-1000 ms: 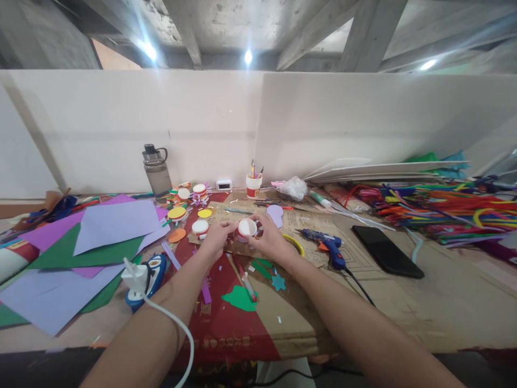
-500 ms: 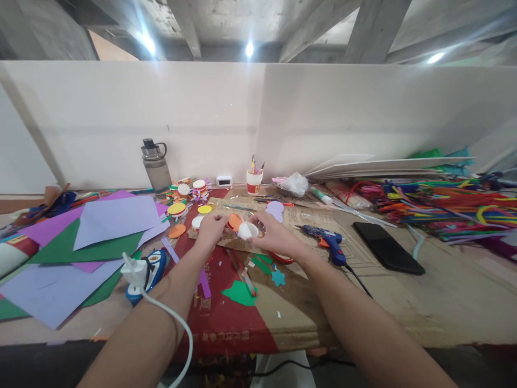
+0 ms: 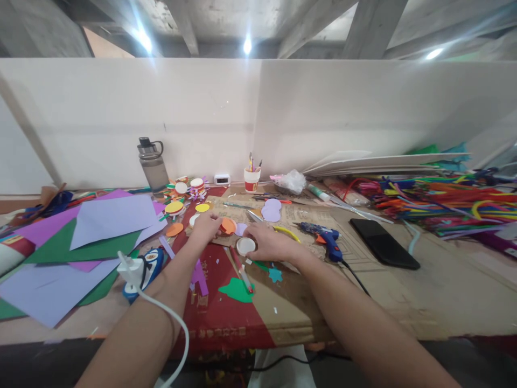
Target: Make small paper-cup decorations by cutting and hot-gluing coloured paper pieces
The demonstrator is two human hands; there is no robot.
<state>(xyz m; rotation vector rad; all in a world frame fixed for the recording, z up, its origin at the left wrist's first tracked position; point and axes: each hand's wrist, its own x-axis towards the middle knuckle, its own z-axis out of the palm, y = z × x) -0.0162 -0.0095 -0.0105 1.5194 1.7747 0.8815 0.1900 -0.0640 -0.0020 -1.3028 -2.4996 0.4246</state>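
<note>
At the centre of the frame, the white round cup (image 3: pixel 246 247) sat in my right hand (image 3: pixel 270 241), its rim tilted up and gripped at the side, perhaps to keep it steady. Just left, my left hand (image 3: pixel 207 227) touched the orange-topped piece (image 3: pixel 228 226), though I couldn't tell whether it gripped. The red-ended pen (image 3: pixel 243 272) lay below in the way, with the glue gun (image 3: pixel 329 241) right of centre.

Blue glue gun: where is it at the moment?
In the head view, the blue glue gun lies on the cardboard, on the person's right, between their right hand and the black phone.
</note>
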